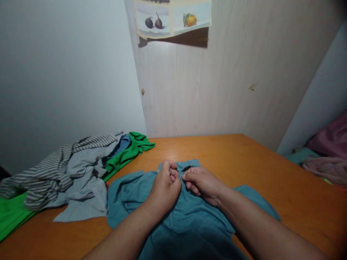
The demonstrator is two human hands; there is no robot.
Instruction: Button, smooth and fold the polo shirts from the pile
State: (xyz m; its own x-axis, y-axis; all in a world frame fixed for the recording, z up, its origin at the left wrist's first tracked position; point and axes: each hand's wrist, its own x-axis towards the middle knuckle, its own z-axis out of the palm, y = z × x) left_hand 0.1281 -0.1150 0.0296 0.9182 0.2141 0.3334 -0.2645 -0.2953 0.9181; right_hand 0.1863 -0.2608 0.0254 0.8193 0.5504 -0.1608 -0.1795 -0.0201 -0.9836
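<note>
A teal shirt (189, 224) lies spread over the wooden table, its collar end away from me and its lower part towards me. My left hand (166, 184) is closed on the front placket just below the collar. Right beside it, my right hand (200, 182) pinches the opposite side of the placket between thumb and forefinger. A small light button (181, 177) shows between the fingertips. Whether it sits in a buttonhole, I cannot tell. My fingers hide part of the placket.
Heaped on the left of the table (217, 148) are a striped garment (56, 162), a grey one (89, 184) and green cloth (121, 159). More fabric (330, 144) lies beyond the table's right edge. Behind stands a pale panel wall (195, 90) with fruit pictures (173, 20).
</note>
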